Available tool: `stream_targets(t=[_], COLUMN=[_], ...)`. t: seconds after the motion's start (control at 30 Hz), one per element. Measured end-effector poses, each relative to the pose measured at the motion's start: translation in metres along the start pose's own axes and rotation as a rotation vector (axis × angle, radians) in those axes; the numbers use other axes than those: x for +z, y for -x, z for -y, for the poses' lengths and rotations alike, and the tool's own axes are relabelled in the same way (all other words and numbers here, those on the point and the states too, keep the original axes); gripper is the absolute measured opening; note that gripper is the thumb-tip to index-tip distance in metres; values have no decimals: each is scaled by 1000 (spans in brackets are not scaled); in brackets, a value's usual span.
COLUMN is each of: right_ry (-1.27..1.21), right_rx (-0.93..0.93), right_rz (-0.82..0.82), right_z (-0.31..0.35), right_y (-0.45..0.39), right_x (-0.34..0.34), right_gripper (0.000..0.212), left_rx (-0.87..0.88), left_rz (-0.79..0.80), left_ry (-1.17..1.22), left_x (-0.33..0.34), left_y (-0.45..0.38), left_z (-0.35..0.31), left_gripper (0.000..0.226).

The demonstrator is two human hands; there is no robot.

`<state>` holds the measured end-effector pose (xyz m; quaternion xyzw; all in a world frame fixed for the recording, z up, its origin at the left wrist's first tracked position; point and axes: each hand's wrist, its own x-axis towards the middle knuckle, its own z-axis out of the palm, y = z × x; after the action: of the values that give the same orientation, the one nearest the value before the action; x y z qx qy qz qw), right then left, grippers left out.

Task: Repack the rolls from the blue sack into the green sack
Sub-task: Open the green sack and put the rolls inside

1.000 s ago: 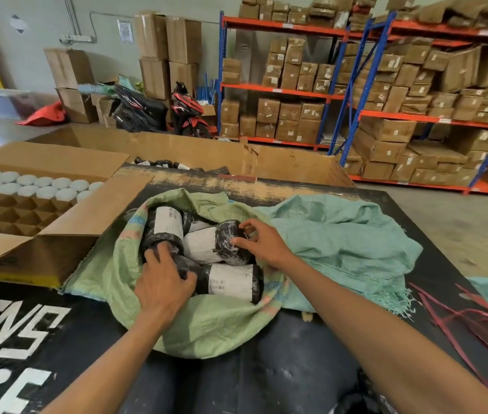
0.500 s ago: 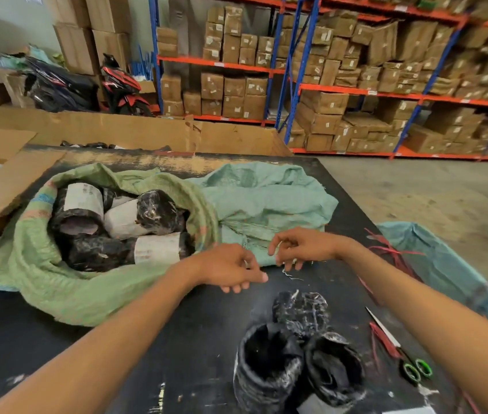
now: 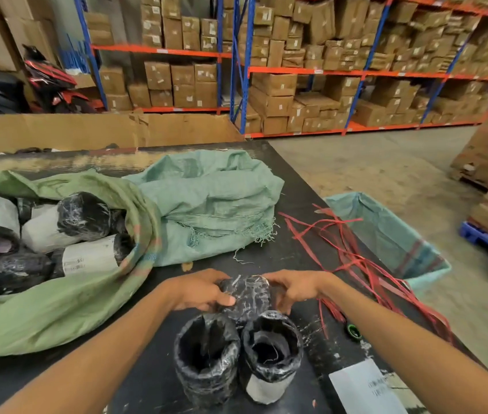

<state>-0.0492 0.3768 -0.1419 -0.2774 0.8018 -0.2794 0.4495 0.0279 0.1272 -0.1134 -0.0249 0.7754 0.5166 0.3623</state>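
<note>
The green sack (image 3: 57, 312) lies open at the left of the black table (image 3: 147, 389), with several black-wrapped rolls (image 3: 84, 216) with white labels inside it. An empty teal sack (image 3: 212, 201) lies crumpled behind my hands. Three black-wrapped rolls stand together near the table's front. My left hand (image 3: 197, 289) and my right hand (image 3: 293, 289) grip the farthest roll (image 3: 247, 297) from either side. The two nearer rolls (image 3: 206, 357) stand upright with open tops facing me. A blue sack (image 3: 392, 237) hangs open off the table's right edge.
Red plastic straps (image 3: 344, 249) sprawl across the table's right side, beside a green-handled pair of scissors (image 3: 353, 331) and a white paper (image 3: 365, 386). A cardboard wall (image 3: 102, 130) runs behind the table. Shelves of boxes and a parked motorbike (image 3: 51, 82) stand beyond.
Both hands left the green sack, came across to the right and down, and now grip the far roll of the three standing on the table. My view turned right.
</note>
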Motion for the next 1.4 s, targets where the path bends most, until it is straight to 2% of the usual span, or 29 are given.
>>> stream_targets(t=[0.07, 0.17, 0.23, 0.27, 0.33, 0.37, 0.5, 0.67, 0.8, 0.97, 1.1, 1.2, 1.3, 1.4], right_ry=[-17, 28, -13, -56, -147, -188, -380, -737, -727, -679, -756, -684, -580, -495], right_rx=[8, 43, 22, -7, -62, -72, -101, -97, -74, -71, -193, -261, -352, -461], right_rz=[-7, 5, 28, 21, -5, -16, 12, 30, 25, -129, -342, -445, -447, -365], right_z=[-7, -13, -11, -9, -8, -11, -12, -10, -1, 18, 53, 105, 166, 228], right_y=[-10, -19, -22, -23, -24, -26, -25, -29, -27, -18, -19, -22, -45, -77], right_x=[8, 9, 6, 6, 7, 6, 1, 3, 4, -10, -32, -43, -45, -29], right_gripper=[77, 90, 80, 71, 63, 65, 63, 75, 55, 48, 36, 35, 30, 31], left_rx=[-35, -65, -41, -41, -42, -36, -11, -16, -10, 87, 221, 322, 408, 357], left_rz=[-16, -41, -76, -93, -104, -90, -80, -90, -113, -203, -422, -708, -1089, -1423], left_ry=[123, 288, 366, 400, 479, 539, 703, 751, 744, 736, 682, 637, 497, 378], left_x=[-8, -17, -18, -19, -17, -18, -22, -15, -17, -43, -68, -88, -113, -132], left_y=[-5, -9, -10, -10, -5, -3, 1, 0, 0, 15, 42, 72, 106, 139], left_z=[11, 21, 25, 26, 28, 30, 38, 38, 40, 34, 13, 1, 18, 52], left_gripper=[42, 61, 66, 66, 49, 41, 35, 35, 38, 40, 21, 7, 11, 26])
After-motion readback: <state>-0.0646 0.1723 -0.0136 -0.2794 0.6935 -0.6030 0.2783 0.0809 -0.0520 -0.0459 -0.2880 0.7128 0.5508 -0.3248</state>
